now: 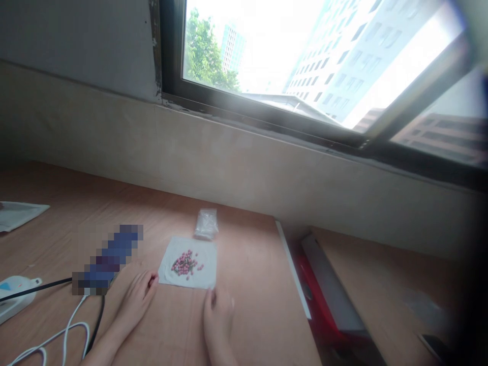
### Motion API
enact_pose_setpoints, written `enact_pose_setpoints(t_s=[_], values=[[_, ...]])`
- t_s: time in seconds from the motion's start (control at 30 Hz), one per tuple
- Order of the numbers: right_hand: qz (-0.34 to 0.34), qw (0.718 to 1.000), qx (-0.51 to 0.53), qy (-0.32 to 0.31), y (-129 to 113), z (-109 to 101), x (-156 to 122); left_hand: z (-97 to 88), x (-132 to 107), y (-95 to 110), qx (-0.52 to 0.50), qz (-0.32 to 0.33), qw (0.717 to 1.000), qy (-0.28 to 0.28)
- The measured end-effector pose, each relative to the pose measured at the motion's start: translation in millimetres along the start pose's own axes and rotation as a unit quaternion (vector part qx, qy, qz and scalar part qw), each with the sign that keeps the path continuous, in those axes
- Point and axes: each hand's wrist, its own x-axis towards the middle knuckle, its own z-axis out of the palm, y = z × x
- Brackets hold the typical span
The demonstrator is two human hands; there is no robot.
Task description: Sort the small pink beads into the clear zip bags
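Observation:
A white sheet (202,277) lies on the wooden table (251,284) with a small heap of pink beads (185,264) on it. My left hand (136,299) rests flat on the table just left of the sheet, fingers stretched out toward its corner and holding nothing. My right hand (218,311) lies at the sheet's near right corner, fingers loosely together and blurred; it may touch the edge. A small clear plastic bag (206,223) sits just beyond the sheet.
A blurred-out dark blue object (109,259) lies left of my left hand. A white power strip (13,297) with black and white cables (64,330) is at the far left. A paper (17,213) lies further back. A red and grey item (324,300) fills the gap beside a second table. A window is above.

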Motion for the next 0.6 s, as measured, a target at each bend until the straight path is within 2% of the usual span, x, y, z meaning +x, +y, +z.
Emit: enact_pose_setpoints(t_s=[0.2,0.37,0.6], values=[[0.011,1.0,0.016,-0.017,-1.8,-3.0,1.0,-1.5,0.6,1.9,0.004,0.009,1.0,0.024],[0.009,0.999,0.025,-0.033,-1.2,-2.2,3.0,-2.7,1.3,5.1,0.013,0.001,1.0,0.008],[-0.003,1.0,0.016,-0.018,0.3,0.7,3.6,-2.5,1.2,5.9,0.012,-0.011,1.0,-0.009]])
